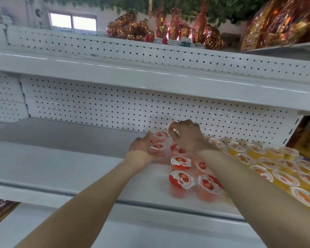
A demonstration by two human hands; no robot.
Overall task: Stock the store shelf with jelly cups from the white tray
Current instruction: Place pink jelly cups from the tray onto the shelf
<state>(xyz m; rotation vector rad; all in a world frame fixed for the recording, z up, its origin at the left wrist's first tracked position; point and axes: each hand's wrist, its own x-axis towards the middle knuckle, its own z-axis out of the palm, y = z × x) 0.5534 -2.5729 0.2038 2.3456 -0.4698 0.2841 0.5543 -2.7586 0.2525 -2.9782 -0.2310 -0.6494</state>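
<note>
head view: left fingers (145,139) grip a red jelly cup (157,146), right fingers (172,128) pinch the rear cup (161,134) rim.

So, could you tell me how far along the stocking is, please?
Done: orange jelly cups fill the right end, with two columns of red jelly cups beside them. In hand: the left hand grips rear red cups; the right hand curls alongside. Left to fill: the shelf leftward.

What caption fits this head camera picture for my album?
Left hand and right hand grip red jelly cups on a white shelf beside yellow cups.
</note>
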